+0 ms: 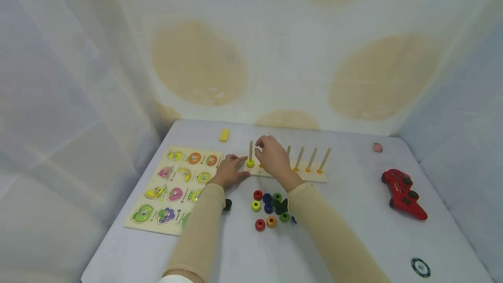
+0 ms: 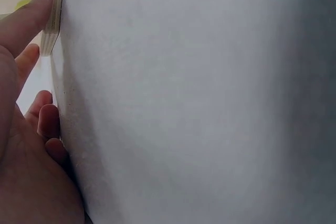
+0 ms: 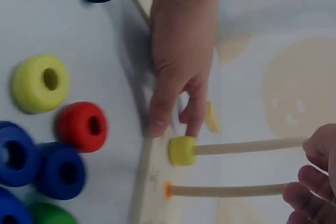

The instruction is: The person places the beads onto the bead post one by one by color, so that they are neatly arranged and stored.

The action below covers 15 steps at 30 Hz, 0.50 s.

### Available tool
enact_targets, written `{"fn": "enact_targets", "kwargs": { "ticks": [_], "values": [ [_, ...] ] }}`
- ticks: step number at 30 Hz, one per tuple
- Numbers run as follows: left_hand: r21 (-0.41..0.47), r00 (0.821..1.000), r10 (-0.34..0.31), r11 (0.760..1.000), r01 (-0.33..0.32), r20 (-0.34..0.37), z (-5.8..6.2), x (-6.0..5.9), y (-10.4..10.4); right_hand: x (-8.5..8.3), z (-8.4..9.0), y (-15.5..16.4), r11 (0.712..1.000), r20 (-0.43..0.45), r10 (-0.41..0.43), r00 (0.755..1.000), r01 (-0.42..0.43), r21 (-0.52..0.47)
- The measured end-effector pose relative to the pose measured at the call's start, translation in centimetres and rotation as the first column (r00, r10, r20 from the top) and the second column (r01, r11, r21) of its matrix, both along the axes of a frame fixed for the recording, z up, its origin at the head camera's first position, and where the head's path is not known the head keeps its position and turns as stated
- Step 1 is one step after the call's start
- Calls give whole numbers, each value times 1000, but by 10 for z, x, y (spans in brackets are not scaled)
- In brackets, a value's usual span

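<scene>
A wooden peg board point(image 1: 314, 177) with several upright pegs lies in the middle of the table. A yellow ring point(image 1: 250, 163) point(image 3: 182, 150) sits at the bottom of its leftmost peg. My left hand point(image 1: 229, 171) point(image 3: 178, 51) lies flat on the table, its straight fingertips point(image 2: 42, 1) touching the left end of the peg board point(image 2: 55, 19). My right hand point(image 1: 273, 157) point(image 3: 317, 177) hovers at the tips of the first two pegs point(image 3: 231, 190), fingers loosely curled; I see nothing in them. Loose rings point(image 1: 269, 208) in red, yellow, blue, green and orange lie in front of the board.
A fruit puzzle board point(image 1: 173, 187) lies to the left, and a black piece point(image 1: 227, 205) sits by my left forearm. A red game controller point(image 1: 402, 193) rests at the right. A yellow block point(image 1: 224, 135), a small pink object point(image 1: 377, 147) and a dark round chip point(image 1: 421, 267) lie apart.
</scene>
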<state>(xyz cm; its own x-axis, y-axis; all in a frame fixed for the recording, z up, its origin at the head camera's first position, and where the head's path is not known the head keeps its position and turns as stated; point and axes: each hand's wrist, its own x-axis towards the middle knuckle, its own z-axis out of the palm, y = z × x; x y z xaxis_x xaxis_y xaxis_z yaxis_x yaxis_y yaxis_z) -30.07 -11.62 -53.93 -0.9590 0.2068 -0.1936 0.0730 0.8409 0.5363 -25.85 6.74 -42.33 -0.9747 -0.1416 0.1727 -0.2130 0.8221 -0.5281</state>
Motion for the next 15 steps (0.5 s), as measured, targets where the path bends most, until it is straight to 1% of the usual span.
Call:
{"fn": "enact_targets", "kwargs": {
  "ticks": [4, 5, 7, 9, 11, 12, 13, 15],
  "values": [
    [-16, 1000, 5, 1000, -5, 15, 0, 3, -1, 14, -23, 6, 998, 45, 67, 997, -67, -2],
    [-10, 1000, 6, 1000, -5, 10, 0, 3, -1, 18, -29, 7, 995, 56, 99, 994, -99, 4],
    [-5, 1000, -3, 1000, 3, -9, 0, 3, -2, 28, -39, 12, 982, 102, 183, 978, -186, 21],
    [-3, 1000, -14, 1000, 14, -22, -1, 2, -1, 40, -49, 18, 956, 151, 277, 949, -287, 52],
    [-7, 999, -25, 1000, 24, -31, -1, 2, -1, 55, -57, 24, 920, 191, 363, 912, -383, 80],
    [-8, 999, -26, 1000, 25, -31, -2, 2, -1, 61, -62, 27, 900, 198, 398, 896, -423, 103],
    [-14, 999, -26, 1000, 25, -33, -2, 2, -1, 67, -66, 29, 883, 194, 424, 885, -452, 128],
    [-19, 999, -24, 1000, 23, -31, -3, 2, -1, 76, -76, 31, 857, 157, 455, 876, -479, 188]
  ]
}}
